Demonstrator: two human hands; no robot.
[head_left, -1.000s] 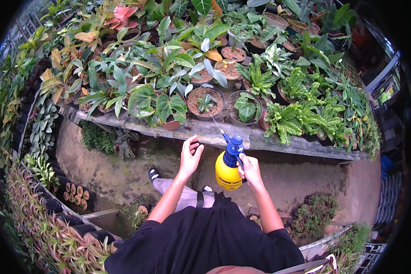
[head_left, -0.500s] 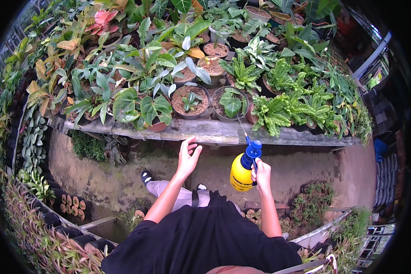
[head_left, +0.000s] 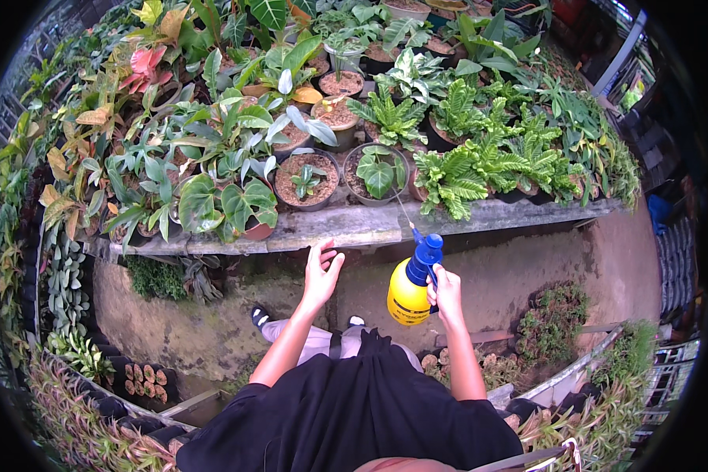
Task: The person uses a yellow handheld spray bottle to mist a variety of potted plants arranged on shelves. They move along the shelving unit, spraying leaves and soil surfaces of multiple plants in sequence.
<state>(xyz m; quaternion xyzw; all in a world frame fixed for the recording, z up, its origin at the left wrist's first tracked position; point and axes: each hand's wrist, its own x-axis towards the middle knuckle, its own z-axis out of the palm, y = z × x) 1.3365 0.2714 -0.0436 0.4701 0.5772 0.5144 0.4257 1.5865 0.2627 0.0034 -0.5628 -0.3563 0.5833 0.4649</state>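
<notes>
My right hand (head_left: 447, 293) grips the handle of a pump spray bottle (head_left: 408, 296) with a yellow body and blue top. Its nozzle points away from me, toward the bench edge. From the tip a thin pale line runs up toward a potted plant (head_left: 377, 176) with broad green leaves; I cannot tell whether it is spray or a thin tube. My left hand (head_left: 320, 277) hovers short of the bench edge, fingers loosely bent and apart, holding nothing. Left of that plant stands a pot with a small seedling (head_left: 307, 181) in brown growing medium.
A long grey bench (head_left: 330, 230) crosses in front, crowded with potted foliage. Bright green crinkled plants (head_left: 456, 177) fill its right part. Below lies a bare earth path (head_left: 495, 271). Behind and beside me run low planted beds (head_left: 554, 322), with black pots (head_left: 145, 383) at lower left.
The view has turned a little, so the bench and plants sit differently in the picture. The spray bottle and my right hand have shifted slightly left in it; my left hand has barely moved.
</notes>
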